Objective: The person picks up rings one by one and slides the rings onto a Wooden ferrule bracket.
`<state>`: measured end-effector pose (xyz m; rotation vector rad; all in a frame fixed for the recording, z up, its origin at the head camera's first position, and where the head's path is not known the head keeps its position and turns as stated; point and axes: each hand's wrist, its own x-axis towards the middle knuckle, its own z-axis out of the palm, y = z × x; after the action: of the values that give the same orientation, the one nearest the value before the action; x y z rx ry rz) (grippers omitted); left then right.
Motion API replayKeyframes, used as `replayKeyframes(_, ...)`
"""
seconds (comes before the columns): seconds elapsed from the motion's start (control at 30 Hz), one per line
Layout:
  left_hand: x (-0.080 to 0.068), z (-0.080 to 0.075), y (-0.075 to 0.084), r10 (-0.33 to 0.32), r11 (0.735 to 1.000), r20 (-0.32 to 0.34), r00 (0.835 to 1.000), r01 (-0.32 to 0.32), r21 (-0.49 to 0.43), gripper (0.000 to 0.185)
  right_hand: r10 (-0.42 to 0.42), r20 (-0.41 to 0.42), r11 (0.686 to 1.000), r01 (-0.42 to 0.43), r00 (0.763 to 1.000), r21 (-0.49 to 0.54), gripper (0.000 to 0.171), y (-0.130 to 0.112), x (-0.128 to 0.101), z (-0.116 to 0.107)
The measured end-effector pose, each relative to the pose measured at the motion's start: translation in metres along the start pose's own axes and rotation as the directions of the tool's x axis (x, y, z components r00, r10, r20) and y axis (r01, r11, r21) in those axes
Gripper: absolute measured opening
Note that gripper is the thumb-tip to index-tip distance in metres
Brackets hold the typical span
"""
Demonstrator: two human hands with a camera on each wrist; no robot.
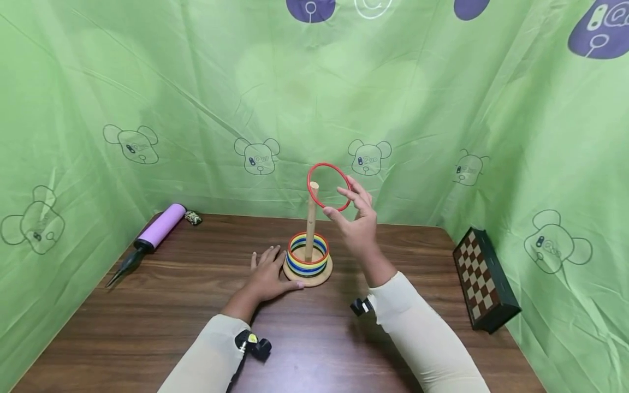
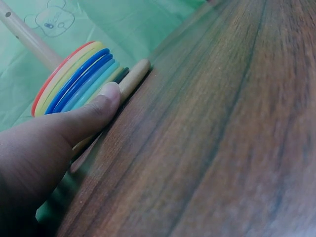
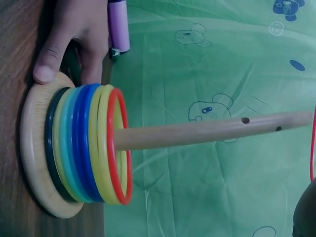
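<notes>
Red ring [image 1: 328,186] sat just above centre of the head view, pinched at its lower right edge by thumb and fingertips of the right hand [image 1: 357,218], tilted, with the tip of the wooden peg [image 1: 311,221] showing inside its outline; whether the ring already circled the peg or only hung in front of it could not be told. Ring looked thin, hollow-centred and rigid, very likely light plastic: a two-finger pinch on the rim seemed enough, though the smooth surface could slip if held loosely, and a hold on one side left the far side free to swing. Left hand [image 1: 269,275] lay flat on the bench [image 1: 187,305], fingers straight, grasping nothing; in the left wrist view its thumb [image 2: 98,111] pressed against the edge of the wooden base [image 2: 133,79], judged as steadying it. Stacked rings [image 1: 307,254], red on top then yellow, blues and a dark one, rested on the base round the peg. Purple pump [image 1: 152,232] lay at the left of the frame, folded chessboard [image 1: 484,281] at the right, both well apart from the hands.
</notes>
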<state>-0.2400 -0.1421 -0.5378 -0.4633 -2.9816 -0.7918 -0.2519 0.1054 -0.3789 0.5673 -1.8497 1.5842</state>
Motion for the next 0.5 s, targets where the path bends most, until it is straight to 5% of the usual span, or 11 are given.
replayKeyframes(0.5, 0.001, -0.002, 0.0, 0.008, 1.0, 0.004, 1.0, -0.009, 0.026, 0.121, 0.184, 0.072, 0.977, -0.175, 0.98, -0.118, 0.049, 0.027, -0.035, 0.011)
